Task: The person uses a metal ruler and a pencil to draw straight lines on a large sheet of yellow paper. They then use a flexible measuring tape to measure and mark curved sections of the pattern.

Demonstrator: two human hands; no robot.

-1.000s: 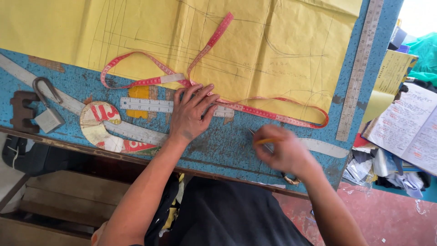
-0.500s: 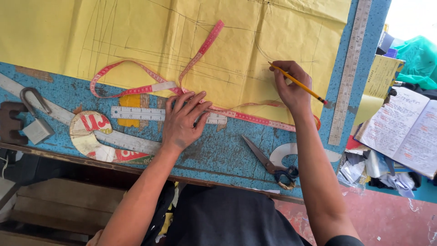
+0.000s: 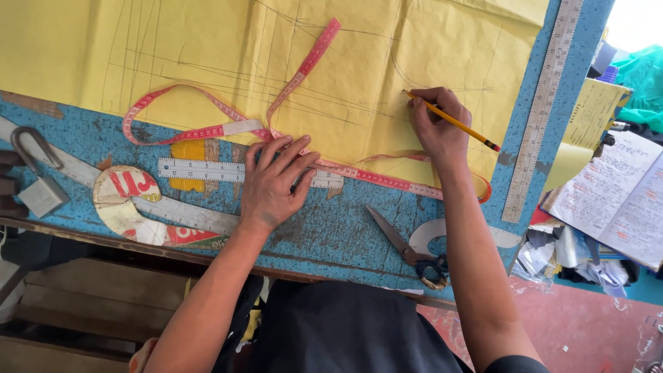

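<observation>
Pencil (image 3: 456,124), yellow, sits in my right hand (image 3: 436,131), tip down on the yellow pattern paper (image 3: 359,76) toward the far right corner of the counter (image 3: 331,235). Fingers pinched around the shaft near the point, back end angled toward the counter's right edge. I judge it light, stiff, easy to grip low; the lead could snap if pressed hard. Paper looks thin, creased, likely to slide or tear, so best held flat by the palm. My left hand (image 3: 273,183) is spread, fingers splayed, pressing on a short ruler (image 3: 200,170) and pink measuring tape (image 3: 297,69) at the paper's near edge. Scissors (image 3: 407,249) lie closed near the counter's near edge; long metal ruler (image 3: 545,103) runs along the right edge.
</observation>
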